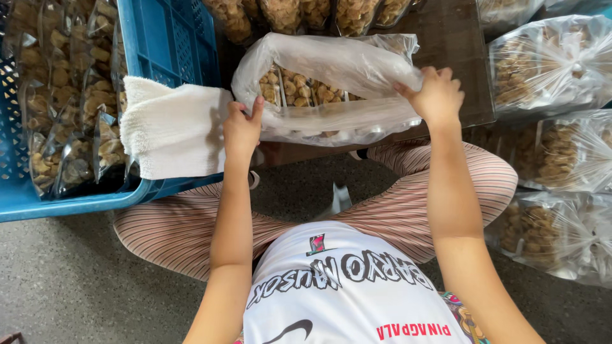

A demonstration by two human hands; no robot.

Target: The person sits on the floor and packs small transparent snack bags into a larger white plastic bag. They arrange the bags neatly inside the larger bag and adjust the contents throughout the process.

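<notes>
Just right of the white towel [171, 127] draped on the blue crate [167, 38], my left hand [241, 130] and right hand [436, 95] each pinch an edge of the big clear bag [331, 64] of snack packs; thin, slippery, probably heavy, so grip bunched film.

One blue crate [167, 38]; one white towel [173, 127] on its rim; one large clear bag [331, 83] right of the crate; four tied bags farther right; two hands.
</notes>
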